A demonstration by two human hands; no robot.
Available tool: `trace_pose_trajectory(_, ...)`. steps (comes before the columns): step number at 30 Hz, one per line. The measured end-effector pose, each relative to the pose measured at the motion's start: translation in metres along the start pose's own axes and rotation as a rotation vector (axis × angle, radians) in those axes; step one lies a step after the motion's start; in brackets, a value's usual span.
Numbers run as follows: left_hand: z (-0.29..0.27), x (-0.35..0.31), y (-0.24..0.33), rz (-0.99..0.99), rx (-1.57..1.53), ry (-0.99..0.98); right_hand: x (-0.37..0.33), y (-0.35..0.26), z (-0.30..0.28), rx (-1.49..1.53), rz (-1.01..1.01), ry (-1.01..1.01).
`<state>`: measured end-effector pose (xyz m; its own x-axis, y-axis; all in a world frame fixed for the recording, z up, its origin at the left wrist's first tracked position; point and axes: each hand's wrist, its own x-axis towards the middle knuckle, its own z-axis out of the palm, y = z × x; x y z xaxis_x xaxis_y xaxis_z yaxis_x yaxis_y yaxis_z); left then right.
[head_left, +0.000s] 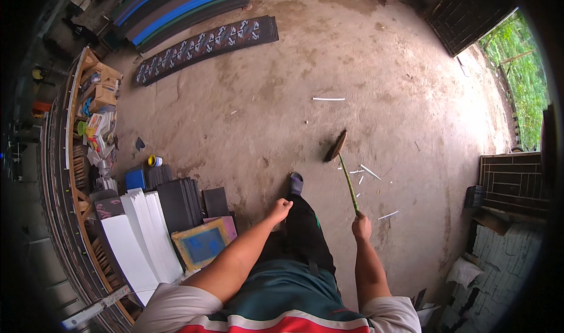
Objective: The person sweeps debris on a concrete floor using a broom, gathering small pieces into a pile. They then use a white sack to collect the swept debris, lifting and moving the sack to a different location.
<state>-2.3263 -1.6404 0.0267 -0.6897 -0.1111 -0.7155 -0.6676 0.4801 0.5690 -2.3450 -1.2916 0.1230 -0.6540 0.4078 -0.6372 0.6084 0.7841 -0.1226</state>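
My right hand (pixel 362 228) is closed round the green handle of a broom (pixel 349 183). The broom's brown head rests on the concrete floor ahead, tilted to the upper left. Thin white strips (pixel 370 172) and small scraps lie just right of the broom. Another white strip (pixel 388 215) is on the floor to the right of my right hand, and a longer one (pixel 329 99) lies beyond the broom head. Over my left thigh, my left hand (pixel 281 209) is loosely closed, with nothing visible in it. My left foot, in a grey shoe (pixel 296 183), is stepped forward.
On the left stand white sheets (pixel 154 239), black sheets (pixel 179 203), a blue-centred wooden frame (pixel 202 244) and a yellow tin (pixel 155 161). A patterned dark panel (pixel 205 48) lies farther off, below stacked blue and dark sheets (pixel 182 9). Dark doors (pixel 470 15) flank a bright opening at right.
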Motion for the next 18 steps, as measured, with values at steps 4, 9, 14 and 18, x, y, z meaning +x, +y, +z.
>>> trace_pose_trajectory(4,-0.034,0.006,0.068,0.029,-0.031,-0.033,-0.005,-0.053,0.004,0.101,-0.136,-0.043)
trace_pose_trajectory(9,-0.058,0.036,0.075,0.000,-0.006,-0.050,0.039,-0.165,0.038,0.135,-0.202,-0.142)
trace_pose_trajectory(14,-0.074,0.063,0.055,-0.074,-0.029,-0.109,0.061,-0.209,0.039,0.163,-0.011,-0.173)
trace_pose_trajectory(18,-0.078,0.089,0.044,0.002,0.062,-0.118,0.042,-0.167,0.026,0.165,0.083,-0.082)
